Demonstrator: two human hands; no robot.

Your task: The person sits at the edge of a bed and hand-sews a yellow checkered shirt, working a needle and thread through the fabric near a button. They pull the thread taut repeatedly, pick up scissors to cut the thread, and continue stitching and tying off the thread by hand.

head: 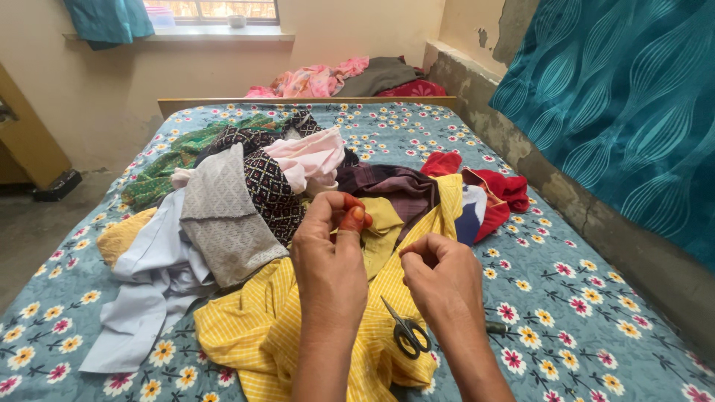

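My left hand (331, 257) is raised over a yellow striped garment (261, 327), with thumb and fingertips pinched together at about chest height. My right hand (439, 279) is beside it, its fingers curled and pinched too. Whatever sits between the fingertips is too small to see; it may be a thread or needle. A pair of scissors (406, 331) with dark handles lies on the yellow garment just below my right hand, untouched.
A heap of clothes covers the middle of the bed (596, 313): grey knit (223, 216), pale blue cloth (149, 290), pink fabric (313, 156), red garment (499, 190), green cloth (171, 160). A teal curtain (625, 104) hangs on the right wall. More clothes (342, 78) lie behind the headboard.
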